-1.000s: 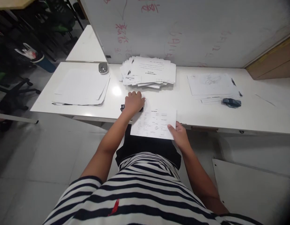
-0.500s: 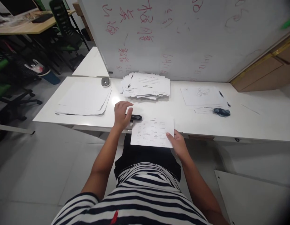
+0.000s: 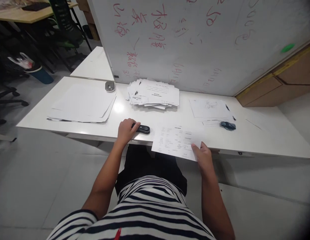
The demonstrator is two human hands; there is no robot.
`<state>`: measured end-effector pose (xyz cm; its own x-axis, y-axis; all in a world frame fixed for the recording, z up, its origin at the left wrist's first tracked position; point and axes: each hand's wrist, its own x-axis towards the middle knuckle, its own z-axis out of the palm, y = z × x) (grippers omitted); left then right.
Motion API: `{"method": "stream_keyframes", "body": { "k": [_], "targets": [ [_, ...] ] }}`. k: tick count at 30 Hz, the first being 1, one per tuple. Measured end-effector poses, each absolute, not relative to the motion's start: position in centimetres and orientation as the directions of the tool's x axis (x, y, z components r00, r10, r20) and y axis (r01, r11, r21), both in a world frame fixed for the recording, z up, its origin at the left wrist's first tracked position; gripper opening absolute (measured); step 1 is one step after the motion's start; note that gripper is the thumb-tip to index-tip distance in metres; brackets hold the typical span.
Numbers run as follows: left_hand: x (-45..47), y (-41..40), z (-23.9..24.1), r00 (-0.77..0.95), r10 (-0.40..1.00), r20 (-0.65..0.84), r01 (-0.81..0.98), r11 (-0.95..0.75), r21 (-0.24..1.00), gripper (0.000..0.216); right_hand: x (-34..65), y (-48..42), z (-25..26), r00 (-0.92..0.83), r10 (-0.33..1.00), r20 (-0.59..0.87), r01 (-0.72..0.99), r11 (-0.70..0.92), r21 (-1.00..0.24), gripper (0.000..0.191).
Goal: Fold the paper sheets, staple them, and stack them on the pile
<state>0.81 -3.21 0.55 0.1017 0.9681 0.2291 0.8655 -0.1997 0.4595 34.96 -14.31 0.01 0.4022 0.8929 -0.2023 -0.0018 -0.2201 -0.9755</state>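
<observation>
A black stapler [image 3: 143, 129] lies on the white table [image 3: 114, 128] near its front edge. My left hand [image 3: 127, 130] is closed on the stapler's left end, thumb along its near side and fingers over the top. In my right hand [image 3: 203, 156] is a printed sheet of paper [image 3: 175, 142], pinched at its right edge. The sheet's far part is over the table, and its near part hangs past the front edge. Whether it is one sheet or a few, I cannot tell.
A thick pile of printed papers [image 3: 157, 93] lies at the back by the whiteboard [image 3: 195, 50]. More sheets [image 3: 79, 103] are at left, with a small grey rounded object [image 3: 110, 86] behind. Papers with a drawing [image 3: 210, 108] and a dark crumpled object [image 3: 228, 125] lie at right.
My left hand has come down from above the stapler and taken hold of it. My right hand has moved the sheet to the right, away from the stapler. The view has shifted slightly.
</observation>
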Motion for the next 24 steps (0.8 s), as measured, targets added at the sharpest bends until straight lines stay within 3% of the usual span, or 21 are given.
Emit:
{"method": "stream_keyframes", "body": {
  "k": [3,6,9,12,15,19,24],
  "targets": [
    [0.8,-3.2,0.6,0.114,0.971,0.209,0.867,-0.200,0.456,0.038,34.1,-13.6,0.2,0.404,0.894,-0.195,-0.069,-0.183,-0.981,0.044],
    [0.8,-3.2,0.6,0.116,0.968,0.223,0.872,-0.206,0.443,0.038,33.0,-10.5,2.0,0.421,0.906,-0.053,-0.058,-0.031,-0.998,0.035],
    [0.8,-3.1,0.5,0.111,0.966,0.235,0.876,-0.207,0.436,0.037,31.5,-4.0,3.8,0.368,0.922,0.120,0.091,0.093,-0.992,0.023],
    [0.8,-3.2,0.4,0.107,0.964,0.243,0.879,-0.206,0.431,0.038,29.3,4.2,4.7,0.327,0.915,0.236,0.289,0.141,-0.947,0.026],
    [0.7,-3.2,0.4,0.111,0.963,0.246,0.877,-0.211,0.432,0.039,26.6,10.2,4.9,0.323,0.910,0.260,0.562,0.037,-0.827,0.045],
    [0.5,-3.3,0.3,0.103,0.962,0.252,0.875,-0.208,0.438,0.038,25.3,11.7,4.2,0.236,0.912,0.334,0.849,-0.026,-0.528,0.072],
    [0.4,-3.2,0.0,0.093,0.961,0.262,0.870,-0.206,0.448,0.037,30.5,8.3,2.0,0.238,0.867,0.437,0.928,-0.071,-0.365,0.059]
  ]
}}
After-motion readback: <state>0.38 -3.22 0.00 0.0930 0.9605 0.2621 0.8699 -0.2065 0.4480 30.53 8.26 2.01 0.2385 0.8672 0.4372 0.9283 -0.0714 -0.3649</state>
